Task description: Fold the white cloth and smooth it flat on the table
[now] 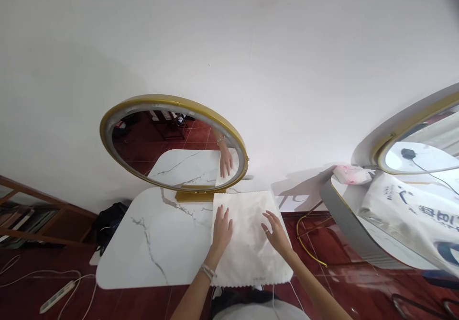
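Observation:
A white cloth point(247, 243) with zigzag-cut edges lies spread over the right end of a white marble-patterned table point(143, 243). On the cloth's left side rests my left hand point(222, 226), its fingers stretched out and a bracelet at the wrist. My right hand point(276, 231) is over the cloth's right side, fingers apart, with a ring on one finger. Neither hand grips anything. Whether the right palm touches the cloth I cannot tell. Behind the cloth stands a round gold-framed mirror point(179, 152), which reflects a hand and part of the cloth.
At the right, a second table point(344, 210) bears a tissue pack point(353, 174), a printed white cloth bag point(412, 215) and another mirror point(423, 143). A wooden shelf point(46, 215), a black bag point(109, 222) and a power strip point(57, 297) with cables are at the left.

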`<state>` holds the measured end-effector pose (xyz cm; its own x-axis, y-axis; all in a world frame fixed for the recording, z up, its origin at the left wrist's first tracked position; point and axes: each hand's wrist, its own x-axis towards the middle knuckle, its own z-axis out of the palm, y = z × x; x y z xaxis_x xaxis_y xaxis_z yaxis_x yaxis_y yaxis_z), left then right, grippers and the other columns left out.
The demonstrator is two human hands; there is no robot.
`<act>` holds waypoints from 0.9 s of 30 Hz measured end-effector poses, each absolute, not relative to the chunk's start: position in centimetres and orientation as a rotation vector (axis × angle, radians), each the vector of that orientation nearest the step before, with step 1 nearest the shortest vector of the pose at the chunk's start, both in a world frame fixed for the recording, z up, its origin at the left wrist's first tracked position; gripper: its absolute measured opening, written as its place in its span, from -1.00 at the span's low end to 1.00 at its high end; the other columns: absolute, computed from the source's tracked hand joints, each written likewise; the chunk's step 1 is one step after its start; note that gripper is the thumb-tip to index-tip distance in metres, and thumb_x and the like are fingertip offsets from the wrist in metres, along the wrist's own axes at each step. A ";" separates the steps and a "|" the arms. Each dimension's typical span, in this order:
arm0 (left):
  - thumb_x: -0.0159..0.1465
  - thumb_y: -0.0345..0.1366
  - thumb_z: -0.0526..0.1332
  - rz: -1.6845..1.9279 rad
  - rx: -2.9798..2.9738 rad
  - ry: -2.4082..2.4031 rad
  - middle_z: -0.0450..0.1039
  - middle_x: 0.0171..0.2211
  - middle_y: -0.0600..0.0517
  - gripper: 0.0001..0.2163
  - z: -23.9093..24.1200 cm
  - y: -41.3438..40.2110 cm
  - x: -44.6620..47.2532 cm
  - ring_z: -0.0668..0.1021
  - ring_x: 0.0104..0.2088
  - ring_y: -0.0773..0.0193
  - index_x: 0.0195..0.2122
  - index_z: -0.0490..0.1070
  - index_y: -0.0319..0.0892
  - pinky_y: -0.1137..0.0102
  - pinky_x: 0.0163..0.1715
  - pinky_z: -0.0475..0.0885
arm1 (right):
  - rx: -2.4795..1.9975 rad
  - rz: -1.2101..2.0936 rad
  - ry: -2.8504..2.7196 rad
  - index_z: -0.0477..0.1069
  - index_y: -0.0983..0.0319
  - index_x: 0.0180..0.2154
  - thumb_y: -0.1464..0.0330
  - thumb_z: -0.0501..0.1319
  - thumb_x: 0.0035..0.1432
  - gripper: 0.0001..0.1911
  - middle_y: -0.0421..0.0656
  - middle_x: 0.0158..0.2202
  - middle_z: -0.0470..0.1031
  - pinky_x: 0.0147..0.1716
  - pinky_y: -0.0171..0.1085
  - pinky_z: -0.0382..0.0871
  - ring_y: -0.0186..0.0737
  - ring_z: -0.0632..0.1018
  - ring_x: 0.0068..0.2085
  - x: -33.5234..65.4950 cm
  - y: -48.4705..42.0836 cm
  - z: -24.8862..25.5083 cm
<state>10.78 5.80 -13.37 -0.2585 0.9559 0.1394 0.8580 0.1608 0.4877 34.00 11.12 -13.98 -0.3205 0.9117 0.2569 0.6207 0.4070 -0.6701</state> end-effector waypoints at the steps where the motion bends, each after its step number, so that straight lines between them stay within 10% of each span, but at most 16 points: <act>1: 0.31 -0.26 -0.06 0.710 1.792 2.253 0.07 0.29 -0.15 -0.57 -13.5 6.7 10.8 0.10 0.30 0.04 0.19 0.19 -0.19 0.08 0.23 0.16 | -1.299 0.555 -2.091 0.26 0.16 0.10 0.26 -0.05 0.26 -0.59 0.02 0.14 0.30 0.12 0.01 0.26 -0.03 0.30 0.19 33.2 11.6 -14.2; 11: 0.27 -0.09 0.03 0.752 1.795 2.494 0.03 0.29 -0.23 -0.42 -15.0 13.4 11.0 0.02 0.31 -0.10 0.25 0.08 -0.30 -0.02 0.24 0.04 | -1.507 0.102 -2.423 0.10 0.04 0.25 0.21 -0.03 0.27 -0.48 -0.05 0.34 -0.04 0.20 0.25 -0.22 0.10 -0.04 0.33 28.4 16.5 -16.8; 19: 0.27 -0.06 0.04 0.684 1.758 2.519 0.46 -0.04 -0.25 -0.54 -14.1 19.2 9.5 0.40 0.07 -0.14 0.04 0.37 -0.28 0.00 0.08 0.25 | -1.515 0.082 -2.397 0.06 0.02 0.26 0.20 -0.03 0.26 -0.46 -0.08 0.34 -0.04 0.20 0.24 -0.27 0.10 -0.05 0.33 26.6 21.1 -16.9; 27: 0.31 -0.18 -0.01 0.712 1.801 2.467 0.46 0.01 -0.11 -0.62 -13.3 19.5 8.9 0.43 0.07 -0.01 0.09 0.34 -0.13 0.10 0.09 0.26 | -1.536 0.132 -2.425 0.14 0.13 0.24 0.30 -0.03 0.23 -0.47 -0.02 0.32 0.01 0.18 0.32 -0.32 0.18 -0.04 0.32 24.3 22.7 -15.7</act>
